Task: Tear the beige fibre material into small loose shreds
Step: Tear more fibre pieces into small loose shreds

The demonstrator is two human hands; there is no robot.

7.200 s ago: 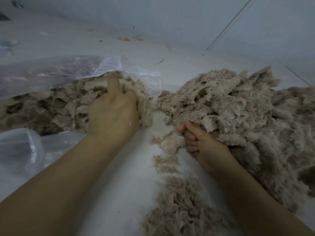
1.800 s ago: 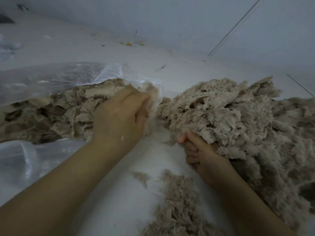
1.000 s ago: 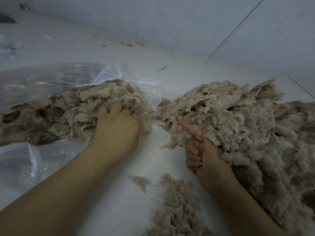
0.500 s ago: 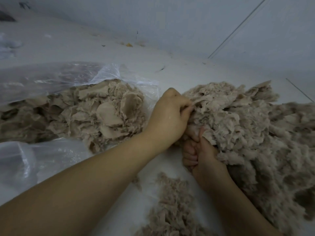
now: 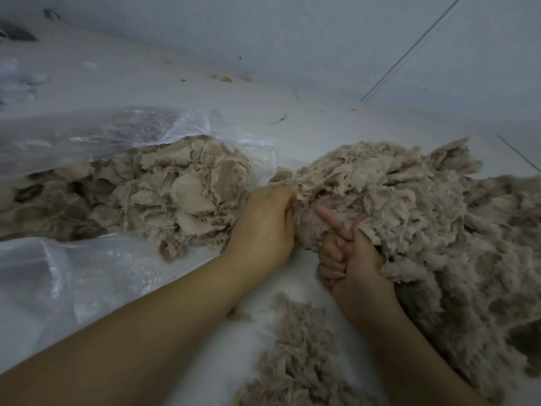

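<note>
- Clear plastic bag (image 5: 123, 136), lying open at 9 o'clock on the white surface (image 5: 307, 124) — it holds flat, torn beige pieces (image 5: 175, 194) (some spill past its mouth).
- Large fibre heap (image 5: 424, 218) at 3 o'clock, loose on the surface.
- Left hand (image 5: 265, 227) grips the heap's near edge, fingers curled in.
- Right hand (image 5: 351, 256) — forefinger straight, other fingers curled — clutches fibre beside it.
- Small shred pile (image 5: 298, 356) at 6 o'clock.

The left hand (image 5: 265, 222) has left the fibre in the clear plastic bag (image 5: 187, 124) and crossed to the shredded fibre pile (image 5: 409, 206) — now gripping its near edge beside the right hand (image 5: 355, 259), whose index finger has straightened again.
</note>
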